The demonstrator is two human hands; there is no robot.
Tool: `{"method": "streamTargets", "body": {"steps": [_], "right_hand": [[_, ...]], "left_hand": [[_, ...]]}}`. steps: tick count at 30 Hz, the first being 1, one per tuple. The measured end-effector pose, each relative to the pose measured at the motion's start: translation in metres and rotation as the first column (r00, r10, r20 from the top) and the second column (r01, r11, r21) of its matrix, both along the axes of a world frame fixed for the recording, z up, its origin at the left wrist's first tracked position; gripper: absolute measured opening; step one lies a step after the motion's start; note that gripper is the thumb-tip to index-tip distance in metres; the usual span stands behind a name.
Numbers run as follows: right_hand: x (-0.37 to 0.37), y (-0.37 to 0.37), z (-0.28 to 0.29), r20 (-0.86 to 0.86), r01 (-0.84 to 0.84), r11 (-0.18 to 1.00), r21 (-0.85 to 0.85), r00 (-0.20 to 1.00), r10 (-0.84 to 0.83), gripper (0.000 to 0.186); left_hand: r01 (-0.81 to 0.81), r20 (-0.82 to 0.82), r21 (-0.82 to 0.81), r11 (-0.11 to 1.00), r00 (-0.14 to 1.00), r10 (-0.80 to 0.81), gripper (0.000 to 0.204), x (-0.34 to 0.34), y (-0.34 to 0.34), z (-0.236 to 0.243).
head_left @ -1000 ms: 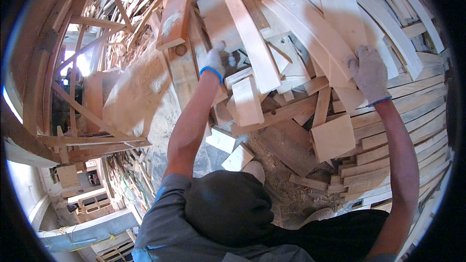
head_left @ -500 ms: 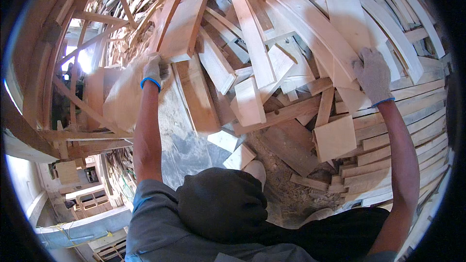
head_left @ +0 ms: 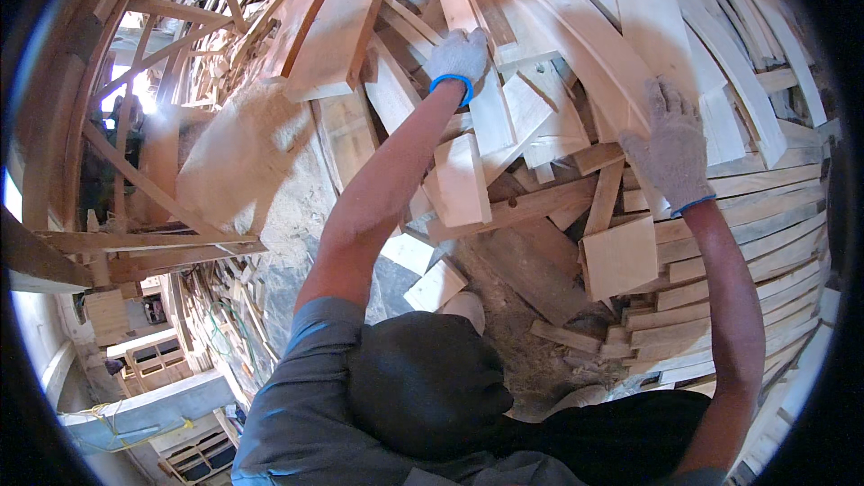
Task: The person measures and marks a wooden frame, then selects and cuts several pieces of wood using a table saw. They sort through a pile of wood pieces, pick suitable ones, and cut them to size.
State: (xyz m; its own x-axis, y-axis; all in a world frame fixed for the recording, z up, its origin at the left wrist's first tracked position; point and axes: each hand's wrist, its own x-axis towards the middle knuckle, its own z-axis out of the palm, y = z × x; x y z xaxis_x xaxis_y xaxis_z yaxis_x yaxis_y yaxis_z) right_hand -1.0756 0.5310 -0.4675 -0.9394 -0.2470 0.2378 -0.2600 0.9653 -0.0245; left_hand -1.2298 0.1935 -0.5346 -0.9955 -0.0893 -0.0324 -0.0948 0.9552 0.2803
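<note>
My left hand (head_left: 457, 61), in a pale work glove with a blue cuff, reaches across to a narrow board (head_left: 492, 117) in the middle of the wood heap. Its fingers bend over that board, closed on it as far as they show; the fingertips are partly hidden. My right hand (head_left: 673, 144), gloved the same way, lies with fingers spread on a wide pale plank (head_left: 641, 27) at the right. Beside it runs a long plank (head_left: 576, 22) slanting away up the heap. A short block (head_left: 462, 182) lies just below my left wrist.
A thick board (head_left: 346, 27) slopes at the upper left of the heap. Sawdust (head_left: 238, 157) is piled to the left, near a wooden frame (head_left: 148, 175). Stacked boards (head_left: 711, 306) line the right side. A square-ended block (head_left: 621, 256) stands out near my legs.
My left hand has left the thick board at the left and moved right onto the narrow board. My right hand has shifted slightly left, its fingers now spread.
</note>
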Motion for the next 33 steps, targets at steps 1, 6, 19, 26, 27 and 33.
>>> {"method": "streamTargets", "body": {"steps": [1, 6, 19, 26, 27, 33], "right_hand": [[-0.001, 0.000, 0.000, -0.029, 0.003, 1.000, -0.005, 1.000, -0.003, 0.072], [-0.012, 0.015, -0.004, 0.053, 0.052, 0.995, -0.089, 0.997, -0.048, 0.067], [-0.018, 0.045, -0.026, -0.009, 0.056, 0.932, -0.358, 0.998, -0.064, 0.060], [-0.013, 0.035, -0.029, -0.056, 0.041, 0.945, -0.325, 0.996, -0.062, 0.060], [-0.013, 0.034, -0.026, -0.073, 0.020, 0.951, -0.309, 0.996, -0.044, 0.060], [-0.015, 0.043, -0.032, -0.082, -0.023, 0.947, -0.319, 0.997, -0.003, 0.062]], "left_hand": [[-0.048, -0.011, 0.075, 0.996, 0.999, 0.049, 0.040, -0.002, 0.002, 0.000], [-0.233, 0.037, 0.834, 0.500, 0.928, 0.372, 0.038, 0.010, 0.027, 0.009], [0.310, -0.404, 0.483, 0.819, 0.909, -0.106, 0.047, 0.045, 0.146, 0.048], [-0.096, -0.372, 0.429, 0.898, 0.887, 0.272, 0.047, 0.024, 0.057, 0.023], [-0.199, -0.258, 0.353, 0.914, 0.919, 0.299, 0.048, 0.019, 0.037, 0.018], [0.396, 0.220, -0.287, 0.872, 0.914, -0.342, 0.039, 0.000, -0.019, -0.011]]}}
